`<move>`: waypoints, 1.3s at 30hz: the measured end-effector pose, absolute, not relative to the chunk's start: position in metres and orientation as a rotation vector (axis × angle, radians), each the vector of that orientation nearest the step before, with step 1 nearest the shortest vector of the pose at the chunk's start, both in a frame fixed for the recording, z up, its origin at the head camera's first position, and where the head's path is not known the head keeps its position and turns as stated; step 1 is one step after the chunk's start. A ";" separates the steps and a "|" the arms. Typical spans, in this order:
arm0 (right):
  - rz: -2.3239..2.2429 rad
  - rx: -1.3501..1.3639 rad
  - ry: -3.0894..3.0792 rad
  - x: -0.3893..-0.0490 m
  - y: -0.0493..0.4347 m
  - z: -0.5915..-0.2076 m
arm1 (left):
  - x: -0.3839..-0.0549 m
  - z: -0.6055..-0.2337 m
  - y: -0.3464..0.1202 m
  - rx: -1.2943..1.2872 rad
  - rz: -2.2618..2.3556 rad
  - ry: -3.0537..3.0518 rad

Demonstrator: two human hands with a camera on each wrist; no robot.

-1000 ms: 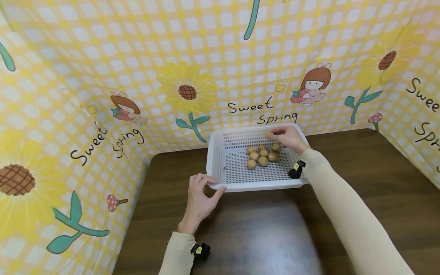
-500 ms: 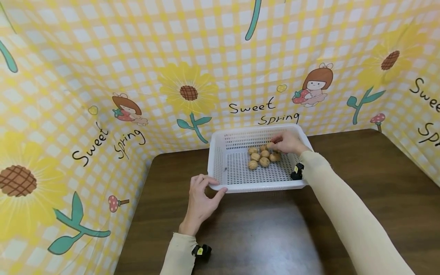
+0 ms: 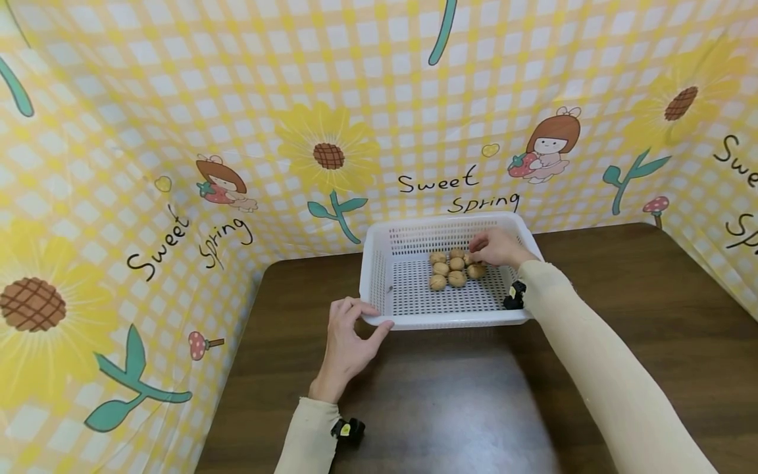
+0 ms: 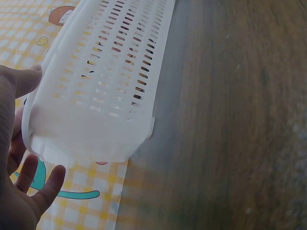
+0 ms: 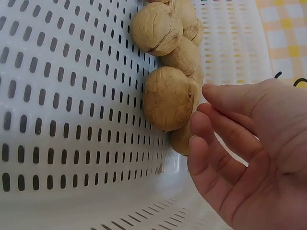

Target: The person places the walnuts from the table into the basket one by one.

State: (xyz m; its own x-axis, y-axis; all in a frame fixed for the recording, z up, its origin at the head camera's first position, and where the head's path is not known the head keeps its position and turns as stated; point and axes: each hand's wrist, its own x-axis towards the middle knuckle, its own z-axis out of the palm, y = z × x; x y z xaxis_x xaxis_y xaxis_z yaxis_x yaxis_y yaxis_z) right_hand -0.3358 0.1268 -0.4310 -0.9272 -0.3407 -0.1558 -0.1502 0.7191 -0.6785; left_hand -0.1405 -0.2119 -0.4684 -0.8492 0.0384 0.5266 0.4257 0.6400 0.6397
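Observation:
A white perforated plastic basket (image 3: 426,319) sits at the far side of the table, with a cluster of walnuts (image 3: 456,279) in it. My left hand (image 3: 346,345) holds its near left corner, thumb in front and fingers over the rim; in the left wrist view two fingertips (image 4: 55,177) spread past the corner. Inside the basket, my right hand (image 3: 500,248) is over the right end of the cluster, partly hiding it. The right wrist view shows thumb and fingertips drawn close together, right beside a walnut (image 5: 168,98), with none between them.
The brown wooden table (image 3: 450,401) stretches in front and to both sides. A yellow checked cloth (image 3: 379,99) with flowers and lettering hangs close behind the basket and along the sides. Black cameras (image 3: 349,431) are strapped to the wrists.
My right hand has lowered toward the front with a walnut, which now lies on the cluster, out of its pinch. The left hand stays at the basket corner.

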 end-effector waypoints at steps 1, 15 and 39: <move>-1.004 -0.386 2.658 -0.335 0.128 -0.431 | -0.140 -0.469 -0.211 -0.366 -1.101 -2.388; -0.937 -0.612 2.670 -0.312 0.129 -0.375 | -0.142 -0.473 -0.214 -0.378 -1.099 -2.384; -1.118 -0.673 3.177 -0.140 0.168 -0.402 | -0.123 -0.445 -0.242 -0.359 -1.003 -2.539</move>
State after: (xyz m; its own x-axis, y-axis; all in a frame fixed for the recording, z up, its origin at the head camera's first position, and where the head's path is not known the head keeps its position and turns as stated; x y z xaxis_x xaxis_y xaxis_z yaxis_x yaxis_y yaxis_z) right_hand -0.1400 0.1685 -0.4023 -0.8822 -0.2610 0.3918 -0.4489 0.7175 -0.5327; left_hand -0.1225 -0.2425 -0.4446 -0.8931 0.0938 0.4400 0.3693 0.7116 0.5978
